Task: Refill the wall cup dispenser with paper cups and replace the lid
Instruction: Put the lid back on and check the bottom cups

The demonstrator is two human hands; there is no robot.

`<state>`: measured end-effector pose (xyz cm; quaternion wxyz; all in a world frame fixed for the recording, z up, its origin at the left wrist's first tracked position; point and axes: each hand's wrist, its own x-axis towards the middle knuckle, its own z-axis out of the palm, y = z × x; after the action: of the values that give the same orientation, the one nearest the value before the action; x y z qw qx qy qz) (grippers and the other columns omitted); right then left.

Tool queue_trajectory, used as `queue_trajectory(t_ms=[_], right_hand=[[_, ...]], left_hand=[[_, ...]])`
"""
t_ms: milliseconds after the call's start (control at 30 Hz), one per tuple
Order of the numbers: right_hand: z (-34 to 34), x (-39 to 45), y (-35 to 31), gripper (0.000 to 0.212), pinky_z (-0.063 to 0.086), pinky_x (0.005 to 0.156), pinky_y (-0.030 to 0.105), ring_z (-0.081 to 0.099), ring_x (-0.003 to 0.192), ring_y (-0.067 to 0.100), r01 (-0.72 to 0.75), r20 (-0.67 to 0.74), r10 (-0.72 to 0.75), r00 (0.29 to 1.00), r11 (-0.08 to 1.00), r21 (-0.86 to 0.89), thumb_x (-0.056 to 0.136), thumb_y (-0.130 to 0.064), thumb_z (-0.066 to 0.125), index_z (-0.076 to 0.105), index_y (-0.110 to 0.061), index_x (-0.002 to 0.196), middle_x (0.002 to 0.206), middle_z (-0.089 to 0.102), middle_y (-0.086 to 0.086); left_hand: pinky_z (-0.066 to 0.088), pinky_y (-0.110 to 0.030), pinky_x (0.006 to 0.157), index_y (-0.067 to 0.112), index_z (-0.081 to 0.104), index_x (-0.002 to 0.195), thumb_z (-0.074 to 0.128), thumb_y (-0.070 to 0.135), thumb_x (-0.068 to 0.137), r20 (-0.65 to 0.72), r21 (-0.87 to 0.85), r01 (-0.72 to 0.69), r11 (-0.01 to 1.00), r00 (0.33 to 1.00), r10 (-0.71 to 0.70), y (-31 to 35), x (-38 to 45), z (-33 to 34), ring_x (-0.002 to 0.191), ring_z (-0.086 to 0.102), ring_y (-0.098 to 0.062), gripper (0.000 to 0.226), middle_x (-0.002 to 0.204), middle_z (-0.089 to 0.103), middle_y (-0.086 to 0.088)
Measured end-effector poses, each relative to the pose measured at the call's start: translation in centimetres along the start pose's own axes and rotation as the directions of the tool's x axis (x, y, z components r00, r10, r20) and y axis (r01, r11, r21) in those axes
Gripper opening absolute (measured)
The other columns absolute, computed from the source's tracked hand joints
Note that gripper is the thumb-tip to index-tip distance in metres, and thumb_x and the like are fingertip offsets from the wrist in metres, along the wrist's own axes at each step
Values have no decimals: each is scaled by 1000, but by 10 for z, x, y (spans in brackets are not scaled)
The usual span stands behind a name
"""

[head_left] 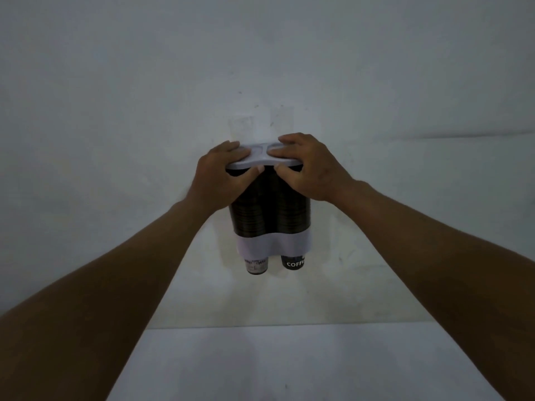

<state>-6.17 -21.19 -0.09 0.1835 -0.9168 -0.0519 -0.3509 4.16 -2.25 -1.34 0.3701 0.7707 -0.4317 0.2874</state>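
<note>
A twin-tube cup dispenser hangs on the white wall, its dark see-through tubes filled with stacked cups above a white base band. Two paper cups poke out underneath: a patterned one on the left and one printed "COFFEE" on the right. A white lid lies across the dispenser's top. My left hand grips the lid's left end, fingers on top and thumb under the front edge. My right hand holds the right end the same way.
A white table top lies below the dispenser, its far edge against the wall. Two faint clear adhesive patches sit on the wall just above the lid.
</note>
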Motion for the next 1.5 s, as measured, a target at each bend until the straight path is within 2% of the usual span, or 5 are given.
queue_trajectory(t_ms=[267, 467, 767, 1300, 1500], right_hand=[[12, -5, 4, 42, 44, 106, 38, 52, 125, 25, 22, -67, -21, 998, 1000, 18, 83, -29, 61, 71, -15, 121, 132, 61, 10], [16, -9, 5, 40, 48, 103, 36, 57, 119, 21, 6, -159, 0, 987, 999, 39, 83, -34, 62, 73, -15, 116, 122, 69, 7], [29, -15, 3, 43, 36, 114, 35, 41, 140, 24, -185, -234, 218, 948, 971, 154, 84, -46, 65, 67, -18, 117, 152, 44, 12], [31, -17, -3, 35, 39, 106, 26, 50, 124, 22, -161, -251, 198, 947, 974, 162, 87, -38, 63, 68, -11, 110, 126, 55, 9], [23, -11, 1, 39, 44, 101, 29, 55, 113, 18, -200, -243, 226, 943, 972, 126, 82, -43, 70, 66, -14, 108, 119, 59, 4]], left_hand=[[41, -32, 110, 4, 66, 124, 76, 38, 83, 8, -22, 77, 997, 997, -77, -3, -6, 5, 130, 54, -27, 54, 140, 56, -17], [51, -29, 96, 4, 73, 110, 76, 45, 77, -18, -23, 13, 1000, 1000, -13, -4, -7, -1, 106, 67, -25, 53, 115, 72, -13], [50, -38, 102, 13, 63, 127, 70, 66, 69, -46, -143, 205, 968, 976, -214, -4, -14, 8, 122, 56, -18, 79, 133, 59, -6], [46, -31, 103, 15, 58, 131, 65, 50, 88, 20, -200, 305, 931, 951, -307, -3, -10, 7, 121, 54, -17, 56, 135, 57, -1], [46, -38, 105, 15, 50, 139, 68, 62, 79, 139, -151, 358, 921, 930, -339, -6, -5, 1, 123, 52, -20, 79, 140, 52, -3]])
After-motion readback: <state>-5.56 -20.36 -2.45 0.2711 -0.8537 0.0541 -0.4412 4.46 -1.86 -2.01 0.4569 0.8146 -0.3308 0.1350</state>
